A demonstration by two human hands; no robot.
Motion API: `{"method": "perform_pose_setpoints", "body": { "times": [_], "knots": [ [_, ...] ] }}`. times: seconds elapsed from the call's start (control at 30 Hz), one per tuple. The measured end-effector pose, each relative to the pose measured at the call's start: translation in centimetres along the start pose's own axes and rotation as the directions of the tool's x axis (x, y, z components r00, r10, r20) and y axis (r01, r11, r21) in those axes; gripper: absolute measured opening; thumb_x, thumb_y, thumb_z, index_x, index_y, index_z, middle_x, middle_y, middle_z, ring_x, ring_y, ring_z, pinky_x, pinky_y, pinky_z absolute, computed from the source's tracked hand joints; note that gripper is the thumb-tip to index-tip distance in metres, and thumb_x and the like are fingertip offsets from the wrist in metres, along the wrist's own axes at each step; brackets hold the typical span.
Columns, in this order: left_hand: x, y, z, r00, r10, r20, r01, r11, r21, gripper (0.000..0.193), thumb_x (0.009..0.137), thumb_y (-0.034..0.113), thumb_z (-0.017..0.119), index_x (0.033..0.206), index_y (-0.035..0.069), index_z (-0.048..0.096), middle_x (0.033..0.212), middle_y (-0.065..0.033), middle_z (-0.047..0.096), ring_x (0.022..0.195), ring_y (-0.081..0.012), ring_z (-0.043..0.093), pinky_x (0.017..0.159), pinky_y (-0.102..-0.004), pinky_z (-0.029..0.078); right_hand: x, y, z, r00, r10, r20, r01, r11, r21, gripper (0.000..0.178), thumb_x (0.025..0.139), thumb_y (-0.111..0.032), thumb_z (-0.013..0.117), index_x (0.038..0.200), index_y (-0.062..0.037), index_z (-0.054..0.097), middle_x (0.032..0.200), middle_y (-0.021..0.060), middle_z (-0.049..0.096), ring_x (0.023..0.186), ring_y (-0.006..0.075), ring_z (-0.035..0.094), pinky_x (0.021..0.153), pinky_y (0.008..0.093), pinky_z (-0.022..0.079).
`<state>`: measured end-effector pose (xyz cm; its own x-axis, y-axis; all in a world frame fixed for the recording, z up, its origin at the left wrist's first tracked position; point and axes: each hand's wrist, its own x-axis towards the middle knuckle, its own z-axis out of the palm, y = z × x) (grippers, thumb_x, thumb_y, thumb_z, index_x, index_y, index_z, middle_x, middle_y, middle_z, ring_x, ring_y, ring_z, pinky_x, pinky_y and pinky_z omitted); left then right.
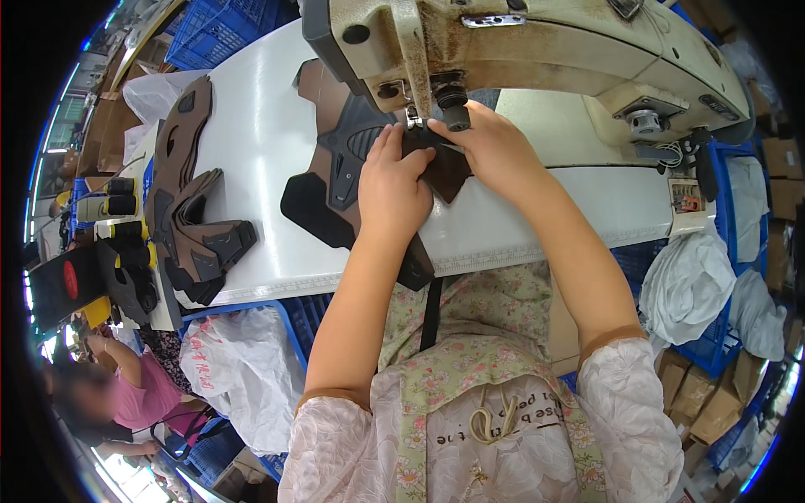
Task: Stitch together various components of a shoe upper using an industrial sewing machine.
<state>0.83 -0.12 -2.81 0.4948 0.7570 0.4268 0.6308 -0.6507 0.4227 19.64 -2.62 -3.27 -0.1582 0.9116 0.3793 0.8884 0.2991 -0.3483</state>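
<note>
A brown and black shoe upper point(342, 159) lies spread under the head of a beige sewing machine point(537, 42). Its dark flap point(446, 174) is beneath the metal presser foot point(412, 117). My left hand point(396, 180) presses on the piece just left of the foot, fingers stretched forward and thumb apart. From the right, my right hand point(495, 151) holds the flap's far edge, one fingertip close to the foot; its other fingers are partly hidden behind the machine head. The needle's point cannot be made out.
Stacked shoe uppers point(180, 159) lie along the left of the white table point(251, 92). Thread spools point(122, 195) stand beyond them. Blue crates point(220, 33) hold white bags point(692, 285). At lower left sits a person in a pink top point(147, 390). Cardboard boxes point(721, 398) are at right.
</note>
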Motion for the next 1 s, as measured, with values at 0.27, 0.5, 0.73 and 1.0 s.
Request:
{"method": "perform_pose_setpoints", "body": {
  "times": [0.27, 0.5, 0.73, 1.0],
  "knots": [
    [0.8, -0.2, 0.4, 1.0, 0.001, -0.006, -0.001, 1.0, 0.029, 0.038, 0.067, 0.001, 0.059, 0.099, 0.012, 0.076, 0.128, -0.0309, 0.057, 0.123, -0.044, 0.053, 0.103, -0.0456, 0.044, 1.0, 0.8, 0.4, 1.0, 0.004, 0.025, -0.004, 1.0, 0.017, 0.037, 0.078, 0.001, 0.06, 0.113, -0.0114, 0.067, 0.132, 0.0105, 0.058, 0.126, 0.0306, 0.053, 0.101, 0.0407, 0.046],
    [1.5, -0.7, 0.6, 1.0, -0.007, 0.002, 0.007, 1.0, 0.021, 0.04, 0.067, -0.003, 0.057, 0.1, 0.012, 0.076, 0.128, -0.0256, 0.058, 0.124, -0.0401, 0.053, 0.103, -0.0432, 0.044, 1.5, 1.2, 0.8, 1.0, -0.004, -0.009, 0.005, 1.0, 0.014, 0.034, 0.078, 0.001, 0.06, 0.109, -0.0103, 0.067, 0.131, 0.0107, 0.059, 0.127, 0.0301, 0.053, 0.101, 0.0405, 0.046],
    [2.1, -0.8, 0.4, 1.0, -0.014, 0.019, 0.014, 0.999, -0.037, 0.036, 0.067, -0.001, 0.059, 0.097, 0.009, 0.076, 0.123, -0.0236, 0.061, 0.119, -0.0404, 0.055, 0.099, -0.0437, 0.047, 1.7, 1.6, 1.3, 1.0, 0.003, -0.011, -0.003, 1.0, 0.019, 0.029, 0.078, -0.001, 0.06, 0.105, -0.008, 0.068, 0.131, 0.011, 0.06, 0.128, 0.0301, 0.052, 0.101, 0.0403, 0.046],
    [2.2, -0.7, 0.4, 1.0, 0.007, -0.027, -0.008, 0.999, -0.032, 0.033, 0.066, -0.001, 0.059, 0.093, 0.008, 0.077, 0.114, -0.0201, 0.063, 0.111, -0.0364, 0.059, 0.092, -0.0419, 0.05, 1.7, 1.5, 1.3, 0.999, -0.01, -0.037, 0.011, 0.999, 0.047, 0.028, 0.078, 0.0, 0.059, 0.104, -0.0075, 0.067, 0.128, 0.0113, 0.06, 0.123, 0.0304, 0.054, 0.098, 0.0405, 0.048]
  ]
}}
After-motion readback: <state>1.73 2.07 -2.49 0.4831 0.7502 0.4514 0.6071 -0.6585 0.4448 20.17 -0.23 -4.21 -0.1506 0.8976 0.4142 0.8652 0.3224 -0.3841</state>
